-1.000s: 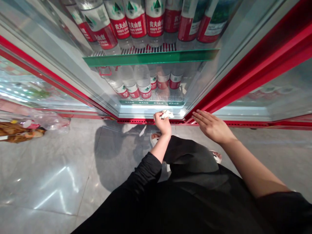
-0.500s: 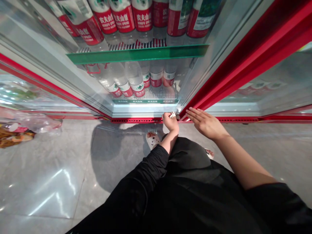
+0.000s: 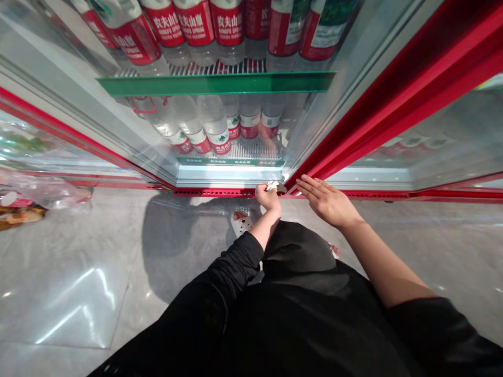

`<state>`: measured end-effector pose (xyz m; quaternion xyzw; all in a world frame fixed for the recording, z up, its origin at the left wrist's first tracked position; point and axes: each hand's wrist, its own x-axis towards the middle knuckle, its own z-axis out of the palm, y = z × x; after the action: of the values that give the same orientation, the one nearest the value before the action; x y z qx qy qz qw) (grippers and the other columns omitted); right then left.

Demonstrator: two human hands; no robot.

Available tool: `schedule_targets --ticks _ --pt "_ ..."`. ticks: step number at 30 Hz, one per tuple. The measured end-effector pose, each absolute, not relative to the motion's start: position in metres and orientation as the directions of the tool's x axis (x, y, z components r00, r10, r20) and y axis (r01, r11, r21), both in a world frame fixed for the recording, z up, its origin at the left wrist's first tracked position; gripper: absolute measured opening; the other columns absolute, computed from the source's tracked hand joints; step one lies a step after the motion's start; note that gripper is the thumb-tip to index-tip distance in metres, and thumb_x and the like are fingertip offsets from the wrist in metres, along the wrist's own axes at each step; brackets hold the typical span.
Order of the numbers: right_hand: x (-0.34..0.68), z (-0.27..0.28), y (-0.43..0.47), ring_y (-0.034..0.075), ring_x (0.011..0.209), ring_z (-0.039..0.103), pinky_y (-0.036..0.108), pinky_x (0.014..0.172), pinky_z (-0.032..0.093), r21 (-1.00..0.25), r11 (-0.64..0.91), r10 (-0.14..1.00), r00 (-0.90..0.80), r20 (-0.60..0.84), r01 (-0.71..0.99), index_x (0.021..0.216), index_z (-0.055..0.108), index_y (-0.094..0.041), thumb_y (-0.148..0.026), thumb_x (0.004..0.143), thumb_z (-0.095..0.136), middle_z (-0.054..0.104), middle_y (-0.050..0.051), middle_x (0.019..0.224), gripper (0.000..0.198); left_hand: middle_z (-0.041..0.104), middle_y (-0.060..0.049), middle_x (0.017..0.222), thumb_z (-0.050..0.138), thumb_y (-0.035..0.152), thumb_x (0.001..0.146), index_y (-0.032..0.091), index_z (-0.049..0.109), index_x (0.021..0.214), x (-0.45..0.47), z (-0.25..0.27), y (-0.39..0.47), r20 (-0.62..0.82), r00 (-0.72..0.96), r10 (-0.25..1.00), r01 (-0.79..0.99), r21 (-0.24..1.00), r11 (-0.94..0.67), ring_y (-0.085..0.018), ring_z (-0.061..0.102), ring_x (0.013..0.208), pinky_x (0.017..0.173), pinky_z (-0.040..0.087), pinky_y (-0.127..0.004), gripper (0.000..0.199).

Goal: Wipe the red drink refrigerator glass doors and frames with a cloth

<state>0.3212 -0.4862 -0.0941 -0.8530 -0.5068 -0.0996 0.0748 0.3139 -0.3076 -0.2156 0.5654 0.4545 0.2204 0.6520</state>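
My left hand (image 3: 269, 198) is closed on a small crumpled white wipe (image 3: 272, 186), low at the front sill of the drinks fridge. Its fingertips are partly hidden behind the wipe. With fingers stretched out, my right hand (image 3: 328, 201) lies against the lower part of the red door frame (image 3: 353, 118). That fridge door stands ajar, its edge just to the right of my left hand. Inside, bottles of water with red labels (image 3: 230, 23) fill the upper shelf, and more bottles (image 3: 214, 125) stand on the bottom shelf.
A green shelf strip (image 3: 220, 82) runs across the fridge. On the grey tiled floor (image 3: 78, 293) at the left lies a clear plastic bag (image 3: 51, 191) beside packaged goods. My feet in white clogs (image 3: 241, 224) are close to the red fridge base (image 3: 212, 193).
The view has shifted slightly, so everything sits a little further left. Both hands keep nearly the same place against the fridge, the left still closed on the white wipe.
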Motion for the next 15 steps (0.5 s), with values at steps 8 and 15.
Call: schedule_targets --ticks 8,15 --pt "0.321 -0.096 -0.487 0.027 0.159 0.050 0.048 0.129 0.050 -0.009 -0.489 0.851 0.479 0.217 0.872 0.160 0.058 -0.011 -0.008 0.109 0.044 0.061 0.014 0.162 0.052 0.070 0.004 0.080 0.084 0.014 0.076 0.022 0.059 0.086 0.322 -0.221 -0.324 -0.560 0.579 0.593 0.197 0.802 0.564 -0.016 0.074 0.085 0.092 0.059 -0.036 0.029" --pt "0.321 -0.097 -0.487 0.027 0.159 0.051 0.051 0.128 0.050 -0.054 -0.481 0.844 0.479 0.243 0.875 0.162 0.056 -0.013 -0.010 0.109 0.046 0.062 0.013 0.162 0.054 0.074 0.000 0.087 0.089 0.013 0.083 0.020 0.059 0.092 0.310 -0.229 -0.290 -0.579 0.604 0.548 0.122 0.746 0.654 -0.017 0.079 0.092 0.096 0.065 -0.039 0.032"
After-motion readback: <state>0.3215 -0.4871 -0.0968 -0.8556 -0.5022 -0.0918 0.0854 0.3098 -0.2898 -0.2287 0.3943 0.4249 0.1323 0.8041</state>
